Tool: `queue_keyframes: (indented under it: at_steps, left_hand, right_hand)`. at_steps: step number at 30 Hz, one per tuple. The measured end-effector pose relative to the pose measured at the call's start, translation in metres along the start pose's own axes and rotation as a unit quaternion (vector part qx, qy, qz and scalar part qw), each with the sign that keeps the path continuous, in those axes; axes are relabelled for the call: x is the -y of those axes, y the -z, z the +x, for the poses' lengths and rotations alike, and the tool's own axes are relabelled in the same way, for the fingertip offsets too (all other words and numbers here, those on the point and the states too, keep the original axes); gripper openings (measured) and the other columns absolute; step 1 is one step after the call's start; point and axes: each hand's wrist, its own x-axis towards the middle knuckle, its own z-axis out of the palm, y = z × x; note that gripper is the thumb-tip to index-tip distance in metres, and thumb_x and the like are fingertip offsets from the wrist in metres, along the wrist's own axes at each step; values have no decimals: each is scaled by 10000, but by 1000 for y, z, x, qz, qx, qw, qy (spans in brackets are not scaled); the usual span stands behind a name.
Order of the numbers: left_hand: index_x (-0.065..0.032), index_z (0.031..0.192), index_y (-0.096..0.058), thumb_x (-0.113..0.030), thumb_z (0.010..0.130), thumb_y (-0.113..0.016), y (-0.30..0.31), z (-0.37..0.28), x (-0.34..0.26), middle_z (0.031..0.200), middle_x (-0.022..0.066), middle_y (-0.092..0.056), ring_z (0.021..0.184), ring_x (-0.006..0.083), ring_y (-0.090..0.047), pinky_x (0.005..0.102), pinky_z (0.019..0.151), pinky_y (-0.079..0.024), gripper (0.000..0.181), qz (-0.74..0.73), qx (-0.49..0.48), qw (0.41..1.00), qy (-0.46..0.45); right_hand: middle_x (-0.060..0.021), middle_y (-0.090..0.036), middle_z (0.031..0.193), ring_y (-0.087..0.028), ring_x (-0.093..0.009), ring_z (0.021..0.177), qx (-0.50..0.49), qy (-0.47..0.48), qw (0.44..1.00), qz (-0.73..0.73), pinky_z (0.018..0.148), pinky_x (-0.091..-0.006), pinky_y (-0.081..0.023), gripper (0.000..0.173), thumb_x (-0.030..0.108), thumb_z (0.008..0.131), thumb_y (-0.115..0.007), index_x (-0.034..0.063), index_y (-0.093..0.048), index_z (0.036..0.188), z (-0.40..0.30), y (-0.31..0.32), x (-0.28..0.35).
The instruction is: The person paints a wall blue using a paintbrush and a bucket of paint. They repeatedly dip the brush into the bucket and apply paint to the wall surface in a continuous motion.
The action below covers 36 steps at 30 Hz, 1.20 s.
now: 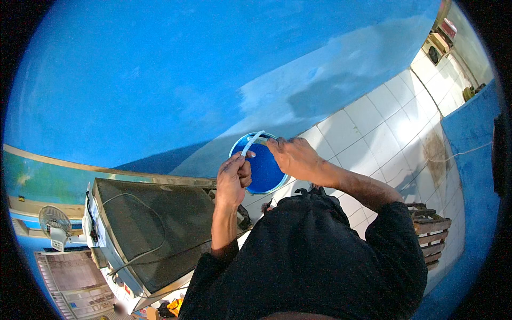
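Observation:
A round bucket (287, 180) with a pale rim holds blue paint (262, 170) in front of my body. My left hand (233, 176) is closed around the lower end of the bucket's white strap handle (253, 142), which arches over the opening. Across the bucket, my right hand (298, 156) is at the right side of the rim with its fingers curled. A pale, flat tool (259, 140), possibly a paintbrush, sticks out from those fingers over the paint. Most of it is hidden by the hand and the strap.
Ahead rises a blue wall (160, 80) with a lighter patch (272, 92). White floor tiles (368, 124) extend right, with a wooden crate (432, 232) nearby. At left stands a dark-topped cabinet (172, 228) with a cable across it; a fan (55, 224) is beyond.

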Motion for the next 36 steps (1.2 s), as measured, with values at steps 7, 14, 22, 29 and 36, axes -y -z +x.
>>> queue_keyframes:
  at_steps: [7, 14, 22, 29, 36]
  left_hand:
    - [-23, 1014, -588, -178, 971, -455, -29, 20, -1, 608, -78, -282, 489, 37, -221, 229, 433, -157, 209, 25, -10, 999, -33]
    - [0, 984, -600, -137, 988, -420, -55, 29, 1, 598, -62, -302, 492, 43, -209, 235, 440, -148, 226, 17, -48, 998, -36]
    - [-13, 992, -578, -172, 967, -442, -47, 32, 13, 602, -62, -299, 482, 50, -228, 233, 426, -167, 211, -51, -97, 993, -32]
    - [-5, 971, -572, -194, 979, -416, -7, 20, 14, 595, -58, -279, 479, 54, -212, 250, 437, -154, 244, -101, -141, 983, -59]
    - [-5, 986, -582, -191, 964, -439, 27, 5, 21, 587, -55, -308, 468, 54, -232, 239, 425, -165, 235, -77, -197, 976, -48]
  right_hand:
    - [-203, -637, 653, -666, -380, 674, 73, -59, 987, 134, 612, -461, -530, 197, 199, 823, -626, 3, -635, 818, -1, 28, -20]
    - [-177, -617, 600, -641, -343, 558, 97, -7, 967, 237, 545, -411, -501, 189, 199, 855, -648, 26, -673, 929, -9, 24, -49]
    - [-170, -661, 751, -670, -332, 650, -27, 8, 981, 191, 574, -400, -529, 157, 166, 863, -638, 43, -628, 960, -14, 27, -82]
    - [-108, -698, 817, -679, -150, 667, -81, -112, 907, 398, 561, -282, -507, 188, 93, 917, -630, 5, -658, 1081, -40, 63, -119]
    - [-87, -706, 881, -673, -131, 687, -210, -138, 900, 356, 586, -260, -510, 190, 54, 925, -611, 16, -655, 1105, 16, -44, -187]
